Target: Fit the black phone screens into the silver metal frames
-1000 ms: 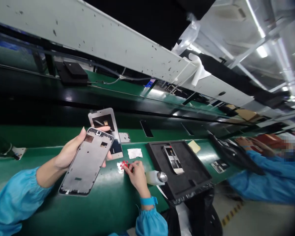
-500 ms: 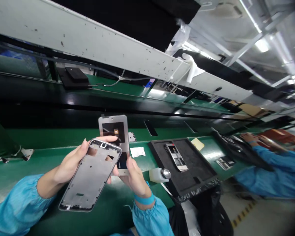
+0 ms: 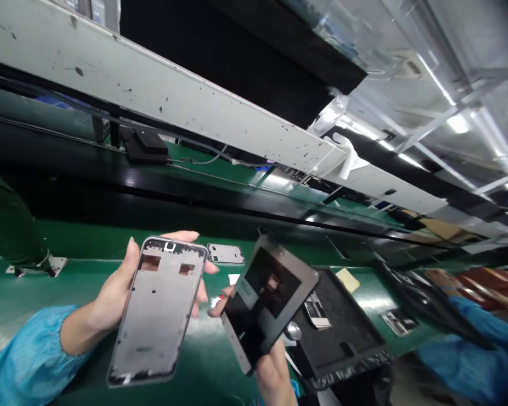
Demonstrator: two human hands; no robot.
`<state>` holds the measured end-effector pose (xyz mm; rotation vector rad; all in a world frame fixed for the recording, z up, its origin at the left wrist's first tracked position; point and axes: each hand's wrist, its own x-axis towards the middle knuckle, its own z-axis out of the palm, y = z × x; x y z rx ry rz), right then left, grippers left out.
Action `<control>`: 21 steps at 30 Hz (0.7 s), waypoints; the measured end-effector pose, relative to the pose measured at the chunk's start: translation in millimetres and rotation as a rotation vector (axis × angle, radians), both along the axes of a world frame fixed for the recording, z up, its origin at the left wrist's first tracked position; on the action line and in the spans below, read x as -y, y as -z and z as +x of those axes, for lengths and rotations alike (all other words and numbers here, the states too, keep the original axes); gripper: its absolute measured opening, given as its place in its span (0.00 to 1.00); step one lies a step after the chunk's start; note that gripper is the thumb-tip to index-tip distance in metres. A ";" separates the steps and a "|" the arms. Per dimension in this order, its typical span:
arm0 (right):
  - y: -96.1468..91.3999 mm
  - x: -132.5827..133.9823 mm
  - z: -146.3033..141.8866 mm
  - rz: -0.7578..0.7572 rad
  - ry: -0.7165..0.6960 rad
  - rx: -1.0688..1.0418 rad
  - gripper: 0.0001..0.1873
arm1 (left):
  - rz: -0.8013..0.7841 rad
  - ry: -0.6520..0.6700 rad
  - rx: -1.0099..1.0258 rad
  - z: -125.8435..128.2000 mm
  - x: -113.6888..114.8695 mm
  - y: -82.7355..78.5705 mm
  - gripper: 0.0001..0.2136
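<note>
My left hand (image 3: 109,298) is wrapped round a grey metal phone frame (image 3: 154,324), its fingertips showing past the right edge. The frame has small cut-outs near its top and faces me. In my right hand (image 3: 274,369) is a phone screen panel (image 3: 260,301), dark in the middle with a silver border, tilted and slightly blurred. The two parts are held apart above the green bench (image 3: 211,349). Behind them on the bench lies another phone frame (image 3: 226,254).
A black foam tray (image 3: 342,327) holding phone parts (image 3: 317,310) stands to the right, partly behind the panel, beside a bottle's metal cap (image 3: 293,330). A yellow note (image 3: 347,279) lies at its far edge. A co-worker's blue sleeve (image 3: 486,316) shows at far right.
My right hand has drawn the screen panel away from behind the frame, to the right and nearer, and tilted it. The frame in my left hand is turned more upright. The view has shifted slightly.
</note>
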<state>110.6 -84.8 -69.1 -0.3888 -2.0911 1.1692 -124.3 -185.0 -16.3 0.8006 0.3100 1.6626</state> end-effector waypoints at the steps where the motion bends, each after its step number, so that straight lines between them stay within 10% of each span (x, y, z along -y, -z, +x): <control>1: -5.5 -1.5 -2.6 0.065 -0.029 0.020 0.36 | 0.005 -0.088 -0.026 -1.5 -4.2 2.2 0.28; 9: -18.9 -28.7 -16.9 0.309 -0.142 0.179 0.36 | 0.002 -0.575 -0.150 -22.0 -33.8 8.5 0.22; 21: -19.8 -37.1 -19.0 0.346 -0.207 0.220 0.34 | 0.043 -0.640 -0.237 -32.2 -29.1 0.4 0.19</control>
